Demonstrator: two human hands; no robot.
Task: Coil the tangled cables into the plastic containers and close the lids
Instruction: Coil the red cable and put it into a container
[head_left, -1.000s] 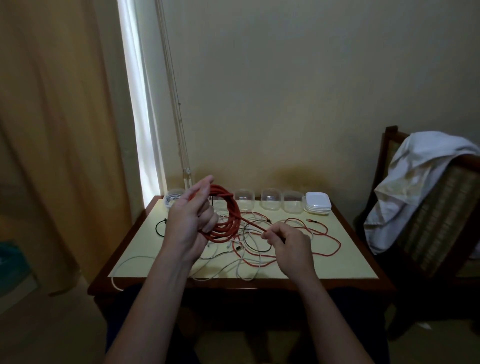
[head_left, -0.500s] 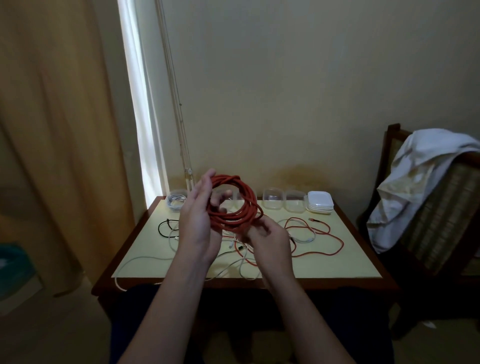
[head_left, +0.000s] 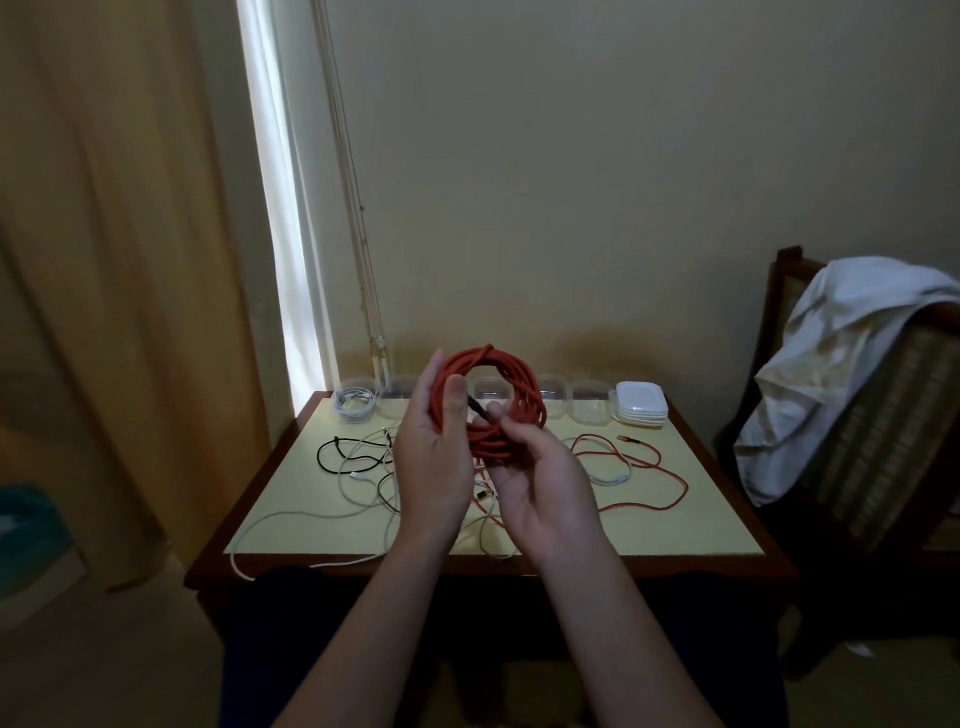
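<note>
A thick coil of red cable (head_left: 511, 405) is held up above the table between both hands. My left hand (head_left: 434, 457) grips the coil's left side, thumb across the loops. My right hand (head_left: 540, 478) holds the coil's lower right and pinches the cable's dark plug end near the coil's middle. On the yellow table (head_left: 691, 519) lie tangled white cables (head_left: 363, 473), a black cable (head_left: 332, 452) and a thin red cable (head_left: 649, 478). Clear plastic containers (head_left: 589, 402) line the far edge; the leftmost container (head_left: 356, 402) holds a coiled white cable. A stack of white lids (head_left: 641, 402) stands at their right end.
A wooden chair (head_left: 878, 457) draped with a white cloth (head_left: 831, 353) stands right of the table. A curtain (head_left: 114, 260) hangs at the left beside a bright window strip. One white cable (head_left: 244, 564) hangs over the table's front left edge.
My right hand rose from the loose red strand on the table to the coil and now holds the plug end. The coil has been lifted higher.
</note>
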